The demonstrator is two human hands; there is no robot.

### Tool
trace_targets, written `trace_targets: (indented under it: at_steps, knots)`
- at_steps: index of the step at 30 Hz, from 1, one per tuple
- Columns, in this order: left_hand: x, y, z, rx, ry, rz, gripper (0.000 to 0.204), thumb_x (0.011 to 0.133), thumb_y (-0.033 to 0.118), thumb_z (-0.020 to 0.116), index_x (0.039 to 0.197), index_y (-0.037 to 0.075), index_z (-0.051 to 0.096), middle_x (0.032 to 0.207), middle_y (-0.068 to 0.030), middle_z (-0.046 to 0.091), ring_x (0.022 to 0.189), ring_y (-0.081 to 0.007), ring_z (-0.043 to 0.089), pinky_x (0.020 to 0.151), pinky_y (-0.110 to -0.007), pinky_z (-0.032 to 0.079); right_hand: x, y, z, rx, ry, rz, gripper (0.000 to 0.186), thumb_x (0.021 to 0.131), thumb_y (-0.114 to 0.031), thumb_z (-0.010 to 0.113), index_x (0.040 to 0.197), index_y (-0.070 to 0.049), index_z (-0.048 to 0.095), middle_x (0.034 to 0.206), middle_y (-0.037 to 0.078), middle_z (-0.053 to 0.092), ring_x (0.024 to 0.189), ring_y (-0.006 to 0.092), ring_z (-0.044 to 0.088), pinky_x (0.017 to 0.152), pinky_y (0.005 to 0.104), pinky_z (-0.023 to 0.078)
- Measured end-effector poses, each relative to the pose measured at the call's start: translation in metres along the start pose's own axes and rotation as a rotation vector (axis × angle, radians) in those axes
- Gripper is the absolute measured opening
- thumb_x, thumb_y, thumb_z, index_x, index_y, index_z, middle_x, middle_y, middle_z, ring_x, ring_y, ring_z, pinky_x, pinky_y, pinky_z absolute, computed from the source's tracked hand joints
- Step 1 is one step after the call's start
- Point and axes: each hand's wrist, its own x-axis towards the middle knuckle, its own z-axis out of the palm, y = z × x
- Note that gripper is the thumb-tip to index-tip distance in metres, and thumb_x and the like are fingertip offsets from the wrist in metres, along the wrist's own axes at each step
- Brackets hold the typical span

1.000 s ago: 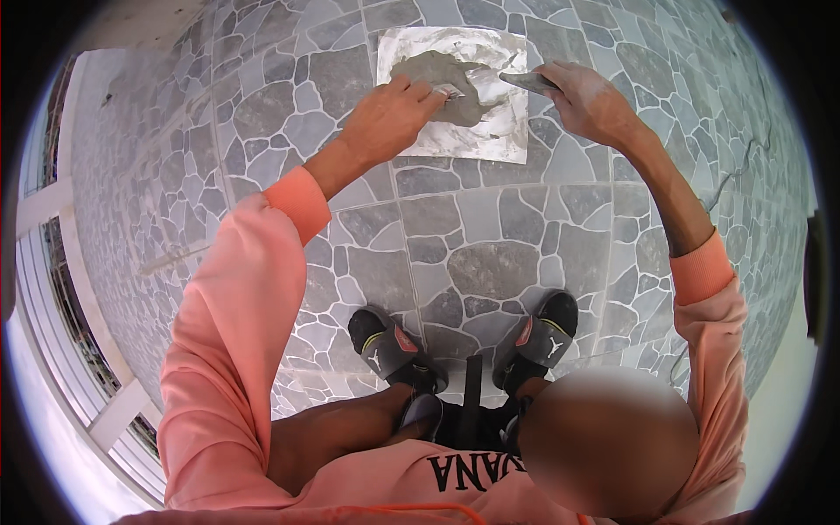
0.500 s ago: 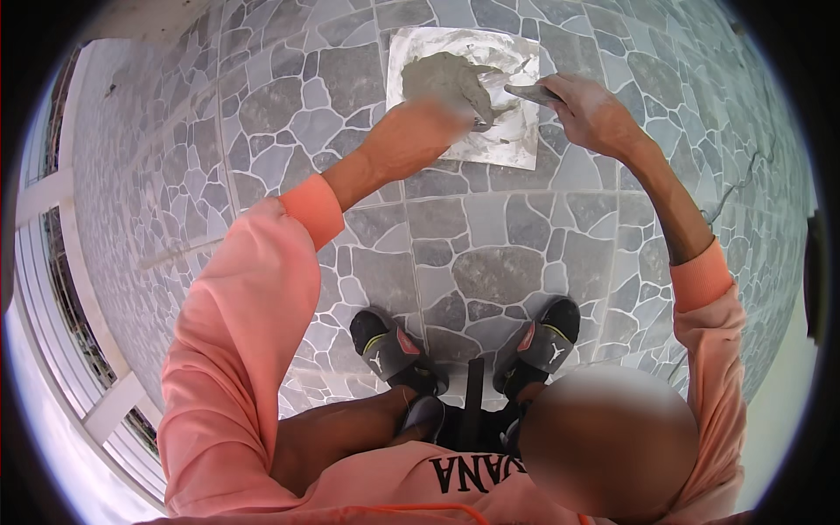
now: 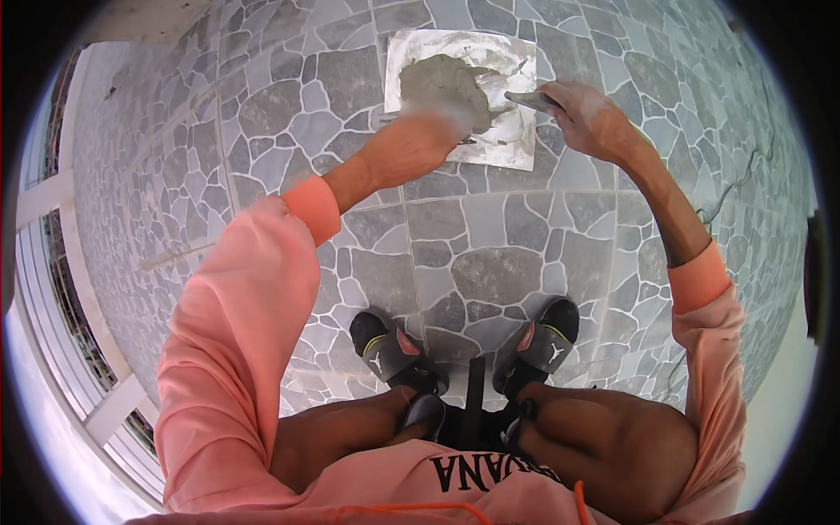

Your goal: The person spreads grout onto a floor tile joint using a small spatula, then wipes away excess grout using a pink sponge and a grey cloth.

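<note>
A heap of wet grey mortar [image 3: 444,80] lies on a square white board [image 3: 516,149] smeared with the same paste. My left hand [image 3: 418,144] is closed at the heap's near edge. Its fingertips are blurred, and a thin grey blade edge [image 3: 388,116] juts out to their left; the rest of that tool is hidden. Over the board's right edge, my right hand [image 3: 593,121] grips a putty knife [image 3: 532,101] coated in grey. The blade points left toward the mortar, a little apart from the heap. Pale dust covers the right hand.
Grey stone-patterned tile floor [image 3: 499,271] surrounds the board. My feet in dark slides [image 3: 398,350] stand near the middle, below the board. A thin cord [image 3: 731,188] runs along the floor at right. White railing [image 3: 96,306] lines the far left side.
My left hand has turned; the blade tip that showed on its right is gone, and an edge now shows on its left. My right hand has shifted slightly down.
</note>
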Motion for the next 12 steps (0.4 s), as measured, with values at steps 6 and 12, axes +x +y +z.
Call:
trace_targets:
  at_steps: [6,12]
  knots:
    - [0.002,-0.01,-0.007,-0.083,0.031,-0.054,0.048,0.081,0.005,0.06,0.129,0.007,0.054,0.112,-0.0013,0.06,0.093,-0.0216,0.055,0.074,-0.032,0.055,0.002,-0.003,0.001,0.029,-0.036,0.033,0.03,0.085,0.001,0.056,0.115,0.0,0.058,0.104,0.018,0.063,0.095,0.0379,0.06,0.081,0.0441,0.049]
    - [0.005,-0.009,-0.013,-0.098,-0.048,-0.084,0.051,0.081,0.003,0.06,0.131,0.008,0.053,0.112,-0.0006,0.06,0.094,-0.0223,0.055,0.077,-0.032,0.055,-0.002,-0.003,0.006,0.028,0.011,-0.014,0.03,0.085,0.0,0.057,0.115,0.0,0.058,0.102,0.019,0.063,0.094,0.0383,0.06,0.08,0.0445,0.049]
